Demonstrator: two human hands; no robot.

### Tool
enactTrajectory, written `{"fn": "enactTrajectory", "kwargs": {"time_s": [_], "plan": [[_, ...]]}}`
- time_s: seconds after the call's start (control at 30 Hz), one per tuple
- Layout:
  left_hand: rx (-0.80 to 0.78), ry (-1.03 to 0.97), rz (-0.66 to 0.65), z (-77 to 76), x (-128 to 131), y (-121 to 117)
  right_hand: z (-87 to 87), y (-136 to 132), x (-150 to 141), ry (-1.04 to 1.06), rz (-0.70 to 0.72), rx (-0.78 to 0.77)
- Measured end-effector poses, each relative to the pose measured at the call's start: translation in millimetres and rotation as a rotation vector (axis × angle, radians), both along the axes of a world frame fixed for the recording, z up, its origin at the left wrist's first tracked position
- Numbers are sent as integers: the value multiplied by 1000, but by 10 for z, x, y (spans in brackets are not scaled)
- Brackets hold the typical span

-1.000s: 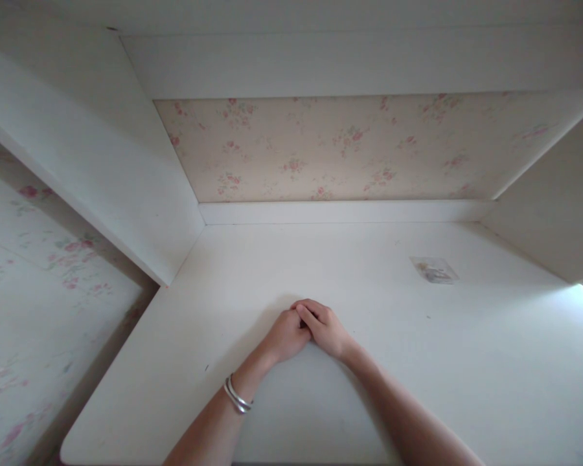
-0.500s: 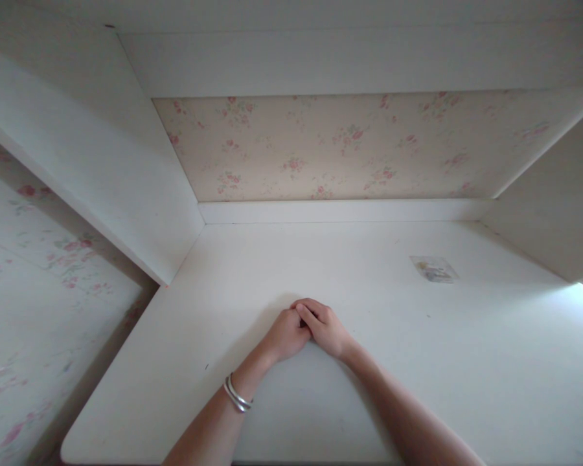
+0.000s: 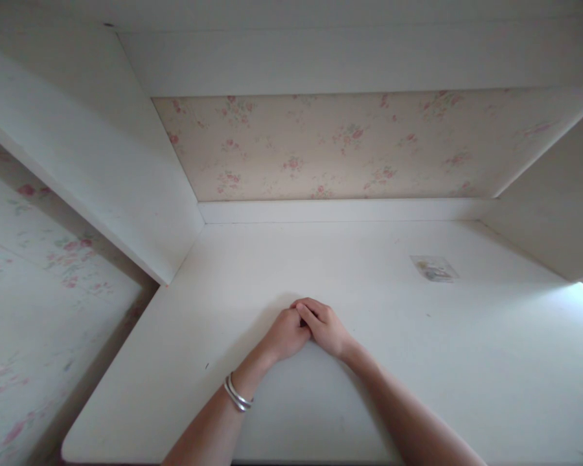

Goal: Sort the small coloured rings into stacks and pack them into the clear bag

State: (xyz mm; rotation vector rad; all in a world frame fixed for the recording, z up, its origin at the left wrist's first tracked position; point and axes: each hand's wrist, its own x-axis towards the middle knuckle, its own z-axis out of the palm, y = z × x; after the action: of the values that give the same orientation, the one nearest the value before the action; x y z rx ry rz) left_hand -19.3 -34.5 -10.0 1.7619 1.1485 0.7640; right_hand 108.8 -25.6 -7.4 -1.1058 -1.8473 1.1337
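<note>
My left hand (image 3: pixel 287 335) and my right hand (image 3: pixel 328 330) are clasped together on the white desktop (image 3: pixel 282 259). Both are closed, with the right hand's fingers over the front of the left and its thumb lying across the top. A small dark gap shows between thumbs and palms, and no object is visible in it. Most of the left fingers are hidden behind the right hand. Silver bangles (image 3: pixel 238 393) circle my left wrist. Farther back on the right, apart from both hands, a small clear plastic packet (image 3: pixel 435 268) lies flat; its contents are too small to name.
White side panels (image 3: pixel 97 129) rise at the left and at the right (image 3: pixel 558 207). A white shelf front (image 3: pixel 369 61) runs above the desk, with floral wallpaper (image 3: pixel 320 145) below it. The desk's rounded corner (image 3: pixel 70 446) is at lower left. A small dark mark (image 3: pixel 206 366) is near the left forearm.
</note>
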Motion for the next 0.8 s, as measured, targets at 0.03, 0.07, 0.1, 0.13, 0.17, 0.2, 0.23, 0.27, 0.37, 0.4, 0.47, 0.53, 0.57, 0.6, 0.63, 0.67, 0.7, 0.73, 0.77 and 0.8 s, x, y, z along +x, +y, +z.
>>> {"fn": "enactTrajectory", "kwargs": {"time_s": [0.03, 0.07, 0.1, 0.13, 0.17, 0.2, 0.23, 0.27, 0.37, 0.4, 0.47, 0.53, 0.57, 0.6, 0.63, 0.67, 0.7, 0.73, 0.77, 0.8], "plan": [[-2, 0, 0, -3, 1, 0, -2, 0, 1, 1, 0, 2], [-4, 0, 0, -6, 3, 0, -4, 0, 2, 2, -1, 4], [-6, 0, 0, -8, 4, 0, -6, 0, 3, 2, -1, 5], [-9, 1, 1, -10, 5, 1, -7, 1, 3, 1, -2, 6], [-10, 3, 2, -11, 6, 1, -7, 1, 4, 1, -3, 5], [-11, 4, 4, -11, 6, 1, -6, 1, 5, 1, -2, 4], [-13, 5, 7, -11, 6, 1, -5, 1, 5, 3, -2, 3], [-13, 8, 10, -11, 4, 1, -3, 1, 5, 4, -3, 4], [-4, 10, 3, -8, 0, 2, -3, 3, 4, 4, -1, 8], [2, 8, -3, -8, 0, 3, -6, 4, 2, 4, -2, 10], [7, 6, -8, -9, 2, 5, -14, 5, 0, 1, -4, 14], [5, 11, -8, -16, 6, 7, -23, 6, -2, 0, -8, 16], [5, 15, -4, -21, 8, 7, -26, 5, -3, -1, -8, 16], [5, 18, 0, -27, 9, 8, -28, 5, -3, -1, -8, 15], [5, 19, 3, -32, 10, 9, -28, 4, -3, -1, -8, 15], [4, 19, 6, -37, 10, 10, -27, 3, -2, -2, -7, 14], [3, 18, 9, -41, 9, 10, -25, 2, -2, -3, -5, 15], [1, 15, 11, -44, 8, 10, -23, 0, -2, -4, -3, 16], [1, 11, 10, -47, 6, 10, -20, -1, -1, -4, -1, 16], [2, 7, 9, -49, 5, 10, -17, -3, -1, -4, -2, 15]]}}
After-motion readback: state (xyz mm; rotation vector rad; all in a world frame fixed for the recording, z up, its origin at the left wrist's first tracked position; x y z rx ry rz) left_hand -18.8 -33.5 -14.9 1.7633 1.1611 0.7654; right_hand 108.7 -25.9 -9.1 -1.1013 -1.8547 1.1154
